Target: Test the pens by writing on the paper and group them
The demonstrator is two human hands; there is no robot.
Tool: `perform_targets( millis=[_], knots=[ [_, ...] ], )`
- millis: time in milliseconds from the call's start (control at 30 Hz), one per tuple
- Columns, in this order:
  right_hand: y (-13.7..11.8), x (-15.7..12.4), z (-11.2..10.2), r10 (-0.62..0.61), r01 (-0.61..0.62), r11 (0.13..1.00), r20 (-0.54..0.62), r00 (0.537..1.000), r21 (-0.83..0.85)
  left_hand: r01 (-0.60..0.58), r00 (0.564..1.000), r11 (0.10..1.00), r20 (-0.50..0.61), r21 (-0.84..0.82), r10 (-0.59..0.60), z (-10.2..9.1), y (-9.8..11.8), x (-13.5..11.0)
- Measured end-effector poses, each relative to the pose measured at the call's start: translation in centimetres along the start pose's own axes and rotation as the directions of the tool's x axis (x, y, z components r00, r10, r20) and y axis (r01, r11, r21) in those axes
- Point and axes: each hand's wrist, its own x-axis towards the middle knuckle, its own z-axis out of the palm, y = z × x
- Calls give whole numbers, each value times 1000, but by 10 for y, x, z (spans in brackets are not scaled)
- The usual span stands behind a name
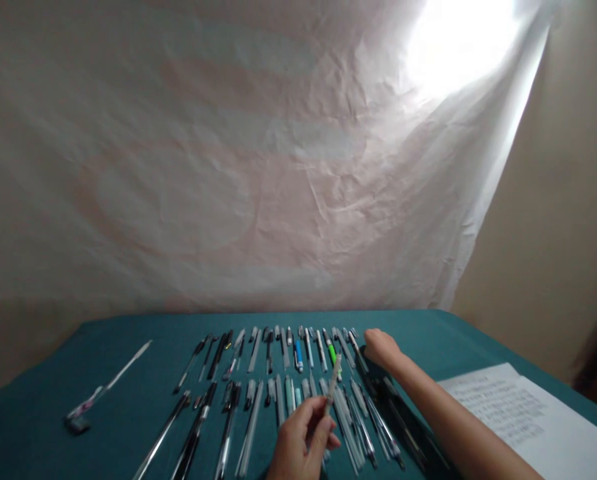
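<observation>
In the lower middle, my left hand pinches a slim, pale, translucent pen part between thumb and fingers. It is held tilted upright above the nearer row of pens. My right hand stretches out to the right end of the farther row, its fingers curled closed. Whatever the right fingers hold, if anything, is hidden. Just left of it lies a dark-tipped pen. A green pen and a blue pen lie in the farther row, among several clear and black pens and caps.
A teal cloth covers the table. Long clear and black pens fill the nearer row. At the left lie a thin white stick and a dark block. Written paper sheets rest at the right. A pale sheet hangs behind.
</observation>
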Motion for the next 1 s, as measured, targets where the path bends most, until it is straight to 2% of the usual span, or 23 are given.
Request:
perform_targets(
  millis=[167, 233, 267, 333, 367, 400, 467, 567, 767, 1000],
  knots=[
    [-2, -18, -29, -82, 96, 967, -67, 994, 236, -4, 1000, 1000, 18, -13, 4, 0, -3, 1],
    [-8, -31, -44, -157, 180, 903, -89, 983, 390, -6, 1000, 1000, 29, -17, 6, 0, -3, 1],
    [-11, -39, -52, -201, 224, 838, -100, 975, 498, -7, 999, 1000, 36, -15, 7, 0, -3, 1],
    [-20, -56, -67, -285, 278, 518, -144, 948, 809, -6, 999, 1000, 49, -2, 6, -1, -1, 0],
    [-24, -64, -74, -307, 267, 379, -152, 939, 886, -2, 998, 1000, 57, 5, 2, -1, 1, 0],
    [-28, -71, -80, -314, 249, 277, -157, 936, 928, 2, 998, 1000, 67, 11, -2, -2, 3, 0],
    [-34, -82, -88, -318, 219, 190, -151, 936, 957, 9, 996, 1000, 86, 20, -11, -2, 7, -1],
    [-39, -88, -93, -327, 205, 165, -143, 934, 965, 14, 996, 1000, 93, 20, -16, -3, 10, 0],
    [-42, -86, -88, -357, 206, 160, -138, 924, 965, 6, 995, 999, 95, 44, -10, -3, 10, -1],
    [-41, -85, -84, -403, 198, 193, -106, 909, 961, 10, 994, 998, 111, 62, -16, -3, 14, -1]
  ],
)
